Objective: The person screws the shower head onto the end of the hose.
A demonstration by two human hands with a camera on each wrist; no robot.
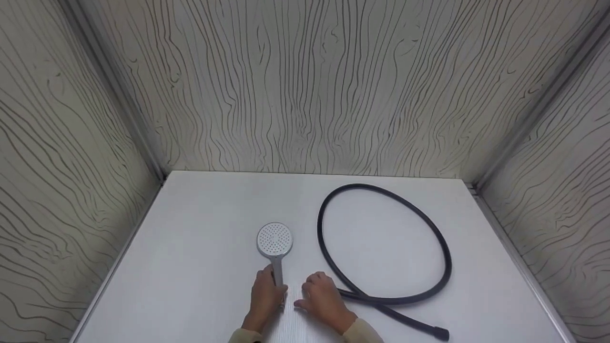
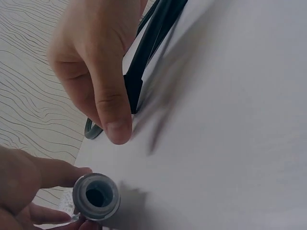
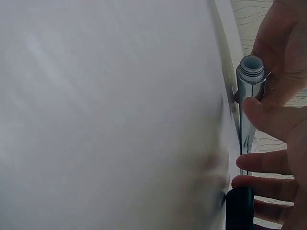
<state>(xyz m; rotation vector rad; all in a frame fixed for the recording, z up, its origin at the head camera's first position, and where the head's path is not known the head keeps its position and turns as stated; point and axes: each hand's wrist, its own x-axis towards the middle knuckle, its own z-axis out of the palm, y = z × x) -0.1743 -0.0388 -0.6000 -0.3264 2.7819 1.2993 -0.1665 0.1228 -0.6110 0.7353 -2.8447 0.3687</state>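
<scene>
A chrome handheld shower head (image 1: 275, 239) lies face up left of the table's middle, its handle toward me. My left hand (image 1: 265, 296) grips that handle, thumb on one side and fingers on the other. In the left wrist view the handle's open end (image 2: 97, 197) shows; the right wrist view shows its thread (image 3: 252, 67). Just to the right, my right hand (image 1: 326, 301) hovers with thumb and fingers apart. Beside its fingers lies the dark end of a black shower hose (image 1: 441, 247); whether they touch it I cannot tell.
The hose loops over the right half of the white table (image 1: 200, 228) and crosses itself. Its other end (image 1: 441, 333) points to the near right. Wood-grain panels (image 1: 305, 95) enclose the table at the back and both sides.
</scene>
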